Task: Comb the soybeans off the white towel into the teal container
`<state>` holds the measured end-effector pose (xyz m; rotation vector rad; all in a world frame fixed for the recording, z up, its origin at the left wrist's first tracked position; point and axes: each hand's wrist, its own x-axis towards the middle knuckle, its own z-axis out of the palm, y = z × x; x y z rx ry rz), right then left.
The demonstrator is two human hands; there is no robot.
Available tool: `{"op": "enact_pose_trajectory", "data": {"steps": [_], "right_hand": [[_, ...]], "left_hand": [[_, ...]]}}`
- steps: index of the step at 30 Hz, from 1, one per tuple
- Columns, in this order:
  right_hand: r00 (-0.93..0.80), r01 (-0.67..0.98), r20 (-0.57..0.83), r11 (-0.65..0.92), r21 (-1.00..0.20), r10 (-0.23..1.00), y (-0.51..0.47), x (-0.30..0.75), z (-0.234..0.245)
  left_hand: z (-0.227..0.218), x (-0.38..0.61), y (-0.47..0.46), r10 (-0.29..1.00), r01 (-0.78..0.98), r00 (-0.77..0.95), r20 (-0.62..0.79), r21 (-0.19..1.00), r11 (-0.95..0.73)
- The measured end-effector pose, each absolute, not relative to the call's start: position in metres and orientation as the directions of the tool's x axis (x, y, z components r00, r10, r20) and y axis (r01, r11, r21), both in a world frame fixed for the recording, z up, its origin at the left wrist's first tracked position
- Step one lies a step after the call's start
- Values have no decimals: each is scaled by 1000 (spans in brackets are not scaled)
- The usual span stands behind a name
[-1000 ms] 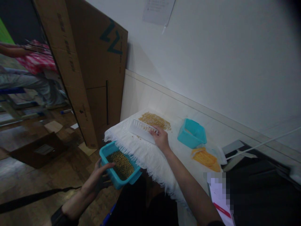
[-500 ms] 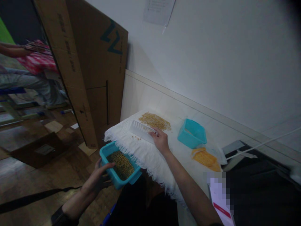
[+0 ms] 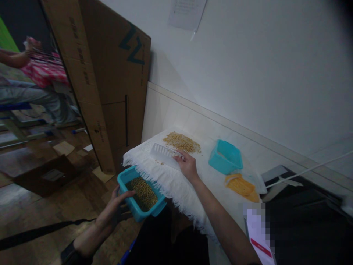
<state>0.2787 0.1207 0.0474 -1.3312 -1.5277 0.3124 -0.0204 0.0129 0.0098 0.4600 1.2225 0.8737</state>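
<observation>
My left hand (image 3: 114, 209) grips the near side of a teal basket (image 3: 124, 179) filled with greenish-brown beans (image 3: 142, 192), held just below the fringed edge of a white cloth (image 3: 176, 187) that covers the table. My right hand (image 3: 188, 165) holds a white slotted plastic scraper (image 3: 163, 153) flat on the cloth, close to that edge. A few loose beans lie beside the scraper. A pile of tan beans (image 3: 181, 141) lies on the cloth just beyond my right hand.
A second teal basket (image 3: 225, 156) stands on the table to the right, with a yellow-orange bag (image 3: 240, 185) near it. Tall cardboard sheets (image 3: 104, 77) lean against the wall at left. Another person (image 3: 30, 73) sits at the far left. A white cable (image 3: 311, 167) crosses at right.
My right hand has slid the scraper slightly toward the cloth's edge and the basket. The left hand and basket have barely moved. The person at far left raised a hand.
</observation>
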Motion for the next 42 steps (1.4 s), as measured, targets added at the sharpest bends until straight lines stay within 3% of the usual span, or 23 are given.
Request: {"op": "enact_pose_trajectory", "data": {"steps": [26, 37, 42], "right_hand": [[87, 525, 536, 418, -741, 840, 72, 268, 47], [22, 510, 630, 533, -675, 776, 32, 246, 54], [59, 555, 617, 488, -674, 785, 9, 253, 47]], "left_hand": [[4, -18, 12, 790, -291, 48, -611, 748, 596], [6, -13, 11, 790, -277, 29, -613, 754, 595], [3, -15, 11, 787, -295, 35, -617, 745, 598]]}}
